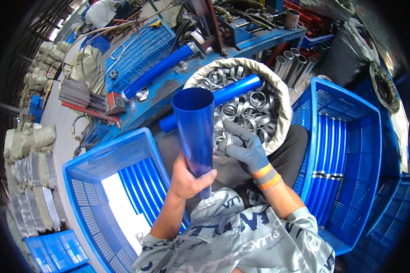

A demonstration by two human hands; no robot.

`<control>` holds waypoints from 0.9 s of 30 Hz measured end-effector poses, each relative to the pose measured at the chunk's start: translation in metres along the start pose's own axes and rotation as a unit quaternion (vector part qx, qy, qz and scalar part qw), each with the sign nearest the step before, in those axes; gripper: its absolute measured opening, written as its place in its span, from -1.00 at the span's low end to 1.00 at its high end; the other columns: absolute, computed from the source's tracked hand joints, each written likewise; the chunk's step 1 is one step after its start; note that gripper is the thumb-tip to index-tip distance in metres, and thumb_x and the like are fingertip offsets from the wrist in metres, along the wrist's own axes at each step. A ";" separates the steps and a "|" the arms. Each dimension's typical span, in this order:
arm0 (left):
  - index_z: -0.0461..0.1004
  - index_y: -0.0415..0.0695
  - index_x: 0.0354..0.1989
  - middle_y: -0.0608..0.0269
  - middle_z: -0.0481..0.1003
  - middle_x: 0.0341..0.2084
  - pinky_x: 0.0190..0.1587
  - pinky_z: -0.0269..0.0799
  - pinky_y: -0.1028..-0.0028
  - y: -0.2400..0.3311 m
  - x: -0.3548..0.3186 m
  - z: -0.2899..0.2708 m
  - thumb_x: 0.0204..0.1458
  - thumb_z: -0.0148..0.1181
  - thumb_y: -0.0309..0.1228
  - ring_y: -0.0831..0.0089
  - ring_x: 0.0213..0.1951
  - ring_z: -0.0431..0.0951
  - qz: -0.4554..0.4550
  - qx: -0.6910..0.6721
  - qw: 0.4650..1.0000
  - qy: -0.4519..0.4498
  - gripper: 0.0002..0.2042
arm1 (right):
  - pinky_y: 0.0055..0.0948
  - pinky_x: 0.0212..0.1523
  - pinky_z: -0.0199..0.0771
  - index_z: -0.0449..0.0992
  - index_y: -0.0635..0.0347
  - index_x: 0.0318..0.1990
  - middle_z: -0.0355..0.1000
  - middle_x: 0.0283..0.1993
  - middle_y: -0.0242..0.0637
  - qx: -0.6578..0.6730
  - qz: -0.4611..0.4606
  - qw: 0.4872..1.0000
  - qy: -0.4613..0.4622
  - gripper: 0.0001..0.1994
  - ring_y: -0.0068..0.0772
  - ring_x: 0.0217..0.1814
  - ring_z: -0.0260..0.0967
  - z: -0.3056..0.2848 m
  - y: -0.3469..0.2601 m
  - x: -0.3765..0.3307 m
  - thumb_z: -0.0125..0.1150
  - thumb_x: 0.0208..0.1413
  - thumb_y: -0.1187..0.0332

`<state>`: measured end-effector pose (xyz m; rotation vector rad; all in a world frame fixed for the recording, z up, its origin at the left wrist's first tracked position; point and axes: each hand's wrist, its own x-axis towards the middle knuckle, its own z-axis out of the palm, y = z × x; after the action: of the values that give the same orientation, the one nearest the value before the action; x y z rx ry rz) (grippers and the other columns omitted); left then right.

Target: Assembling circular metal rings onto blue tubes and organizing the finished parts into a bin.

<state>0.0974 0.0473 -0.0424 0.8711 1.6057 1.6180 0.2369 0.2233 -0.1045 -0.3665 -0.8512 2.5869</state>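
My bare left hand [187, 178] is wrapped around the lower part of a blue tube [193, 129], held nearly upright with its open end up. My right hand [249, 155], in a grey glove with an orange-striped cuff, is closed with its fingertips around a silver metal ring [222, 140], partly hidden by the fingers. It is just right of the tube, apart from it. Beyond both hands is a round pale sack [283, 109] with a rolled rim, full of loose metal rings [258, 99]. A second blue tube [236, 89] lies slantwise across the sack.
A blue crate [105, 148] at the left holds blue tubes and white sheets. Another crate [315, 98] at the right holds blue tubes with metal ends. Ahead, a blue workbench [157, 101] carries a clamped blue tube [161, 70]. Bare metal tubes [297, 66] stand behind the sack.
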 end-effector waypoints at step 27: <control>0.63 -0.08 0.31 0.04 0.74 0.06 0.14 0.69 0.13 0.064 -0.007 -0.072 -0.20 0.56 -0.46 -0.05 0.06 0.77 0.010 0.542 0.838 -0.064 -0.28 | -0.17 0.77 0.14 -0.02 0.39 0.81 0.27 0.76 -0.04 -0.174 -0.077 0.974 -0.120 -0.01 -0.23 0.79 0.22 -0.031 -0.039 0.010 0.46 0.50 0.10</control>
<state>0.0394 0.0026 0.0207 1.4820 2.3994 0.4876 0.2501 0.2718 -0.1058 -0.0764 -1.3691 2.3651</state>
